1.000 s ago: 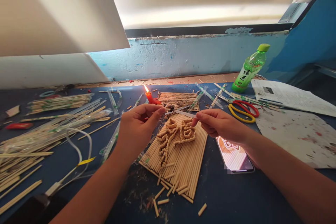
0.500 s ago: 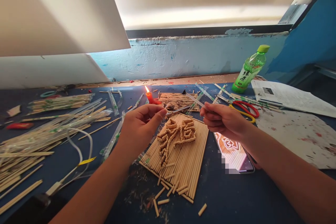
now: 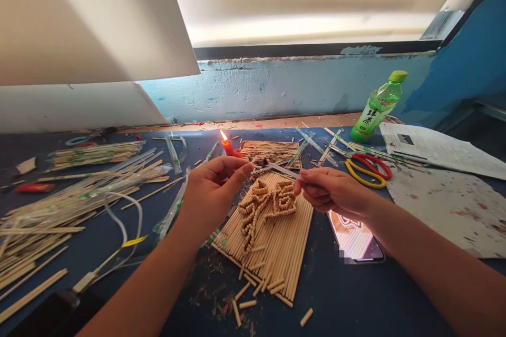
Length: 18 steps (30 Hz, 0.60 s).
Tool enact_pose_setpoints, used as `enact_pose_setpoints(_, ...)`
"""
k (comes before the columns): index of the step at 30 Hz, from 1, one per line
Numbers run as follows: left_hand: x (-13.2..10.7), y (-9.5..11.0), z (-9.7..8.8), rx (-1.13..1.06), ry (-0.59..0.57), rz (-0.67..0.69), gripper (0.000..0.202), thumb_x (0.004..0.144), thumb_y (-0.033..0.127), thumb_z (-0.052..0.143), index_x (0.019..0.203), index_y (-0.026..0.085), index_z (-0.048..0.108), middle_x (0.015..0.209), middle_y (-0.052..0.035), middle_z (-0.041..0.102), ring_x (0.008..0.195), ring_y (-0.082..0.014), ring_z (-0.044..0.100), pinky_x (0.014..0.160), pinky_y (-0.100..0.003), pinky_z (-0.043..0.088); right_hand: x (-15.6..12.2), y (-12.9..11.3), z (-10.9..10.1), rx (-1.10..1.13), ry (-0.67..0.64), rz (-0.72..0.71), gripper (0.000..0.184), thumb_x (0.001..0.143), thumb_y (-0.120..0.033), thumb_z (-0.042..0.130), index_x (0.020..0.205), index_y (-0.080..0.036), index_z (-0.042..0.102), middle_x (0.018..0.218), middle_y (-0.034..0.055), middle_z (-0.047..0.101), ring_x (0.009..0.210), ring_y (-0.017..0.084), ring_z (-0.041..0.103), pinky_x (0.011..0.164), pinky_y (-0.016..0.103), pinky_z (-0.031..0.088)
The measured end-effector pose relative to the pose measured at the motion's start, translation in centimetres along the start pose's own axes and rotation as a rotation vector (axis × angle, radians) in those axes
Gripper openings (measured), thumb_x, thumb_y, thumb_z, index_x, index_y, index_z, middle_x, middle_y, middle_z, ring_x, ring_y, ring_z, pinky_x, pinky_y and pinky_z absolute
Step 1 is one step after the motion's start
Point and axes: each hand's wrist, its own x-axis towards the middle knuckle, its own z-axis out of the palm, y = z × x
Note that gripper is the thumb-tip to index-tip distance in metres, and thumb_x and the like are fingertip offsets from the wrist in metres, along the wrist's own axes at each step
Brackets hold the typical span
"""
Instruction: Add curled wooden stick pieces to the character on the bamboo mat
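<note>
My left hand (image 3: 215, 181) is closed, thumb and forefinger pinched over the far edge of a panel of round wooden sticks (image 3: 290, 242); whatever is in the pinch is too small to make out. From the other side, my right hand (image 3: 330, 188) grips a translucent glue stick (image 3: 284, 170). Its blackened tip points left, close to my left fingertips. Below the hands, short stick pieces form a raised character (image 3: 251, 216) on the panel. A lit red candle (image 3: 226, 146) burns just beyond my left hand.
Bundled and loose sticks (image 3: 95, 157) cover the left side near a white cable (image 3: 140, 216). On the right are scissors (image 3: 367, 171), a lit phone (image 3: 356, 239), paper sheets (image 3: 438, 210) and a green tea bottle (image 3: 375, 110). Cut pieces (image 3: 247, 304) lie in front.
My right hand has moved left and slightly down, bringing the glue stick's dark tip from up in the air to beside my left fingertips. My left hand stays almost still.
</note>
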Motion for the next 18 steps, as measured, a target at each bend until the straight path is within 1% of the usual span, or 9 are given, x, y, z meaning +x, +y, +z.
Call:
enact_pose_setpoints(4,-0.08,0.24,0.01,0.012,-0.023,-0.021,0.020,0.079,0.035,0.076,0.087,0.018,0.073,0.073,-0.0014,0.068,0.060,-0.0103,0.055,0.053,-0.021,0.043,0.12,0.13,-0.09,0.020,-0.022,0.001,0.038,0.095,-0.046,0.052,0.087,-0.012,0.068,0.056,-0.0088,0.017,0.047,0.006,0.011,0.041,0.022,0.009)
enact_pose_setpoints(7,-0.07,0.16,-0.04,0.020,-0.009,-0.022,0.020,0.079,0.035,0.076,0.087,0.018,0.073,0.073,-0.0011,0.068,0.061,-0.0099,0.054,0.054,-0.021,0.043,0.21,0.22,-0.15,0.038,-0.050,0.012,0.038,0.096,-0.045,0.052,0.087,-0.011,0.067,0.055,-0.0090,0.016,0.047,0.005,0.011,0.041,0.021,0.009)
enact_pose_setpoints(9,-0.03,0.05,-0.13,0.032,0.005,-0.018,0.019,0.080,0.036,0.075,0.087,0.018,0.073,0.071,-0.0005,0.066,0.059,-0.0094,0.052,0.052,-0.020,0.041,0.22,0.23,-0.19,0.050,-0.068,0.013,0.039,0.096,-0.044,0.051,0.085,-0.011,0.067,0.055,-0.0089,0.016,0.046,0.005,0.011,0.041,0.021,0.009)
enact_pose_setpoints(11,0.03,-0.05,-0.24,0.042,0.018,-0.018,0.020,0.081,0.038,0.074,0.086,0.019,0.073,0.067,0.0011,0.063,0.055,-0.0081,0.047,0.048,-0.020,0.037,0.17,0.20,-0.22,0.072,-0.094,0.011,0.039,0.097,-0.043,0.050,0.083,-0.011,0.066,0.055,-0.0089,0.016,0.046,0.005,0.011,0.040,0.020,0.010)
enact_pose_setpoints(14,0.14,-0.15,-0.35,0.050,0.029,-0.035,0.021,0.081,0.041,0.073,0.085,0.020,0.073,0.063,0.0028,0.059,0.049,-0.0064,0.040,0.043,-0.020,0.031,-0.05,0.02,-0.28,0.147,-0.159,0.010,0.037,0.098,-0.039,0.048,0.081,-0.011,0.065,0.054,-0.0086,0.017,0.046,0.005,0.012,0.040,0.020,0.010)
enact_pose_setpoints(16,0.20,-0.18,-0.33,0.059,0.031,-0.048,0.023,0.081,0.041,0.073,0.085,0.019,0.073,0.065,0.0022,0.060,0.050,-0.0063,0.040,0.044,-0.020,0.031,-0.24,-0.23,-0.36,0.214,-0.199,0.001,0.035,0.099,-0.036,0.047,0.080,-0.012,0.064,0.054,-0.0082,0.018,0.046,0.006,0.014,0.040,0.019,0.012)
enact_pose_setpoints(18,0.23,-0.22,-0.27,0.065,0.030,-0.062,0.023,0.080,0.041,0.074,0.085,0.018,0.073,0.066,0.0013,0.062,0.051,-0.0066,0.042,0.044,-0.020,0.033,-0.40,-0.54,-0.51,0.269,-0.203,-0.024,0.035,0.099,-0.035,0.046,0.080,-0.012,0.064,0.054,-0.0080,0.018,0.047,0.006,0.016,0.040,0.018,0.013)
